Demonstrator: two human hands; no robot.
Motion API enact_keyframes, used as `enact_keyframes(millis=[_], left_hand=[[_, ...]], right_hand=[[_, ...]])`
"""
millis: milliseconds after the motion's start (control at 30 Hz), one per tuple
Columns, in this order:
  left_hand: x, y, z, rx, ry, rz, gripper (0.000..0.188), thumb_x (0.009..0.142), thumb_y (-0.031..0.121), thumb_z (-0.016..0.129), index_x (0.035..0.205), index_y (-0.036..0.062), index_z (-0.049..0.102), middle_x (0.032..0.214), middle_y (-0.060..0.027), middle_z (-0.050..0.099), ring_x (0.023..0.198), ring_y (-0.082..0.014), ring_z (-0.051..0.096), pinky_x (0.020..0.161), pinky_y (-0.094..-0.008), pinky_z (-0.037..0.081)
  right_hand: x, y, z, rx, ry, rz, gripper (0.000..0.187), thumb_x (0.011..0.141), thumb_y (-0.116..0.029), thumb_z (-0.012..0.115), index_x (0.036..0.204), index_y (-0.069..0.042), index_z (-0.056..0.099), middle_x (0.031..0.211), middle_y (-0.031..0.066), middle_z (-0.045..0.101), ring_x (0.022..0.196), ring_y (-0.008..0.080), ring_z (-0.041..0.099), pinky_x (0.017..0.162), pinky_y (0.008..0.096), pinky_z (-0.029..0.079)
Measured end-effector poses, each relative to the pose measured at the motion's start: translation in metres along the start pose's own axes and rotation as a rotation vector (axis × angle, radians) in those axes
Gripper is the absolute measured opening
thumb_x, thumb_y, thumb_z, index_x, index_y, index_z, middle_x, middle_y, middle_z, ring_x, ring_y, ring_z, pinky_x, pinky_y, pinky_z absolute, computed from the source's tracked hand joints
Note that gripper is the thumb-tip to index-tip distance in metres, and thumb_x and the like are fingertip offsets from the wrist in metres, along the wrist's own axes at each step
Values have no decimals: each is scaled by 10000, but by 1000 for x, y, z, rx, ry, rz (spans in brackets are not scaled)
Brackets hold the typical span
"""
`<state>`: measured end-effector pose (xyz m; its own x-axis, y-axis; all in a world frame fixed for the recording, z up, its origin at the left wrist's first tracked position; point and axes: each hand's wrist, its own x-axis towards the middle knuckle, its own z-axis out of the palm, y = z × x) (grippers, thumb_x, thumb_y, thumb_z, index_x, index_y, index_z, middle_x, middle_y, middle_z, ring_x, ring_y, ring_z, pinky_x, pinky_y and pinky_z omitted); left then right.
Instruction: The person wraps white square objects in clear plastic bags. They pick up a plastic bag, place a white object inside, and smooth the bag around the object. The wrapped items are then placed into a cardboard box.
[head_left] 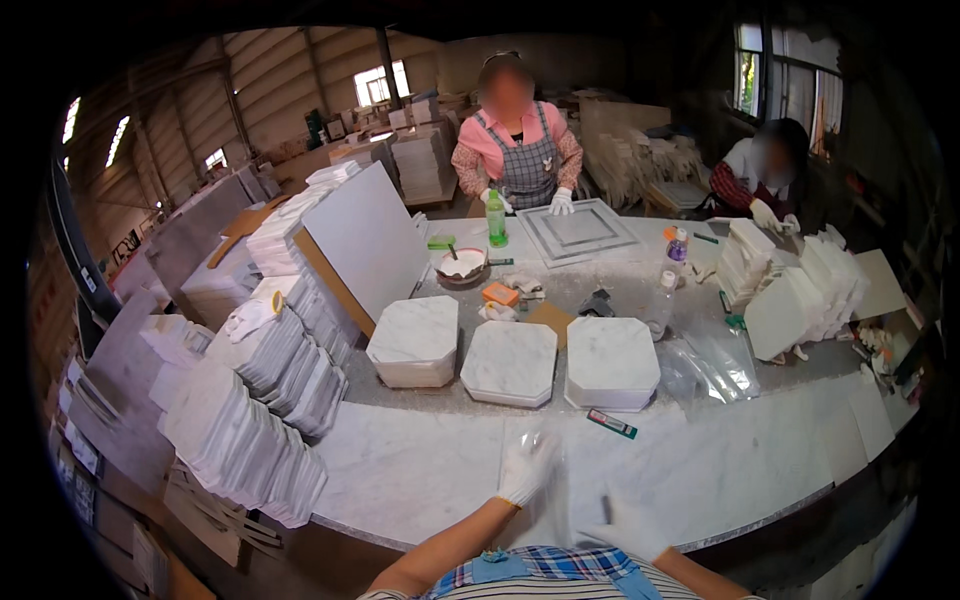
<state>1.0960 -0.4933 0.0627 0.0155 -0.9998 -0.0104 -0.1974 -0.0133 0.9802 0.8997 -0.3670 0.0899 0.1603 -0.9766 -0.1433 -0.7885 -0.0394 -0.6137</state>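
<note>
My left hand (528, 470), in a white glove, is over the pale marble slab (400, 460) at the table's front edge. Its fingers are blurred and look closed on what seems to be a clear plastic bag (552, 505), a faint shiny strip hanging toward me. Lower and to the right is my right hand (632, 530), also gloved, with thumb and fingers apart and nothing visible in it. Beyond my hands stand three low stacks of white marble tiles with cut corners: a left stack (412, 335), a middle stack (509, 358) and a right stack (612, 358).
Tall tile stacks (250, 430) lean at the left. More tiles (810, 300) stand at the right, beside clear plastic bags (710, 360). A green-black packet (612, 423) lies near the right stack. Across the table, a co-worker (520, 150) touches a patterned panel (580, 232); another (765, 180) works at right.
</note>
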Motion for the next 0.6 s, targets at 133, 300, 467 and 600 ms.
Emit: enact_keyframes(millis=[133,300,467,600], left_hand=[[8,-14,3,218,-2,-10,374,939,376,684,937,7,739,706,-148,672,630,-191,639,603,-379,492],[13,-3,-3,479,-60,193,377,937,401,662,1052,56,763,830,-174,725,768,-308,692,672,-412,518],[24,-7,-14,229,-69,233,385,945,411,644,1060,62,758,918,-231,721,856,-350,716,717,-431,523],[46,-24,-11,283,-129,129,372,946,377,648,1071,39,741,932,-212,725,809,-277,711,728,-400,528]], right_hand=[[49,-13,66,-123,488,-159,816,843,-531,707,1437,-29,458,1049,214,703,972,375,681,884,412,533],[78,25,89,520,421,-50,520,947,-384,650,1339,-47,594,1043,142,729,936,284,704,837,370,543],[78,15,58,929,413,144,275,1001,-230,608,1170,-32,695,837,27,681,721,95,604,648,261,491],[77,15,43,839,484,130,241,1001,-207,596,1133,-33,699,805,18,660,715,72,584,640,235,473]])
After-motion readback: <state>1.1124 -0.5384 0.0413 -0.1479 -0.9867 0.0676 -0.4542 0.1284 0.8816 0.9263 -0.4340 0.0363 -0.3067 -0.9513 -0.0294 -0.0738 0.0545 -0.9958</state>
